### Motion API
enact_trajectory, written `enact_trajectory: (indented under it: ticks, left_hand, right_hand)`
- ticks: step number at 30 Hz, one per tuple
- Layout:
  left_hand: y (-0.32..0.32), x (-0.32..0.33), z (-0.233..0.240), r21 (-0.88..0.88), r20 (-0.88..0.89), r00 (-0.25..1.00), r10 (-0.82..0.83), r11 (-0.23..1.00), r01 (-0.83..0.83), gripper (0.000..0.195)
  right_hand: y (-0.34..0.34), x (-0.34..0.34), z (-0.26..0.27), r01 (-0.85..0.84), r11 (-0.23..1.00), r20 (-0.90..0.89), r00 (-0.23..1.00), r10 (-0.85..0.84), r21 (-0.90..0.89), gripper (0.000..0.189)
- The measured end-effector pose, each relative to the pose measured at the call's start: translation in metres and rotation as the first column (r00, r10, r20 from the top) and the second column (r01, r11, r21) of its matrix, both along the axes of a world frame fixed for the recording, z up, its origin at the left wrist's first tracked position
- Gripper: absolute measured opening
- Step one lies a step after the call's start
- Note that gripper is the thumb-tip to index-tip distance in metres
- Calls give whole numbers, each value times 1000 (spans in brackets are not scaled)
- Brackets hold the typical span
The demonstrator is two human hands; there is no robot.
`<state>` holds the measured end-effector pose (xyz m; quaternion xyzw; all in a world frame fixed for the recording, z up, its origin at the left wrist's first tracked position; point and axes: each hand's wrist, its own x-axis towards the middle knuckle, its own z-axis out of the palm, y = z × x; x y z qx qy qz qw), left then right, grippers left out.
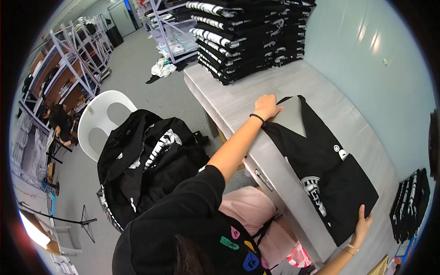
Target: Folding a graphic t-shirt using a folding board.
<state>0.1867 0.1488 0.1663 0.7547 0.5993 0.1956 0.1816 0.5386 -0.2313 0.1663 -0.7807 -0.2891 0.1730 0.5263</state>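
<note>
A black printed garment (309, 147) lies partly folded on the metal-grey table, with white prints on its face. Between its dark edges, at the far end, a flat grey board (292, 115) shows as a triangle. My left hand (267, 106) is closed at the corner of this board, thumb over it and fingertips hidden. At the near end, a folded-over flap (354, 185) covers part of the prints. My right hand (362, 220) grips the edge of that folded end, its thumb on top.
A tall stack of folded black garments (251, 37) stands at the table's far end. A smaller folded pile (410, 206) lies by the wall (371, 62). Loose black garments (154, 161) heap over a white chair (113, 99) on my left. Beyond, a person (60, 120) sits near shelves (65, 65).
</note>
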Motion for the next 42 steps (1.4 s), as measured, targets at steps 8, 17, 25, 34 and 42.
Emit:
enact_trajectory:
  ticks: [8, 17, 25, 34, 42]
  left_hand:
    - [-119, 3, 1, 113, 158, 936, -313, 948, 298, 31]
    - [-121, 15, -16, 54, 321, 917, -236, 971, 231, 29]
    - [-128, 21, -6, 93, 204, 935, -290, 957, 276, 35]
    - [-125, 30, -13, 173, 304, 926, -224, 969, 177, 28]
    - [-133, 106, 23, -253, 158, 861, -483, 823, 508, 39]
  right_hand:
    - [-115, 76, 2, 254, 937, 244, 950, -195, -238, 64]
    - [-149, 86, -17, 212, 969, 52, 977, -207, -126, 52]
    - [-129, 77, -4, 262, 911, 235, 953, -192, -319, 66]
    - [2, -104, 60, 193, 981, 950, 309, -46, -16, 16]
    - [94, -157, 24, -409, 842, 687, 497, 530, -353, 32]
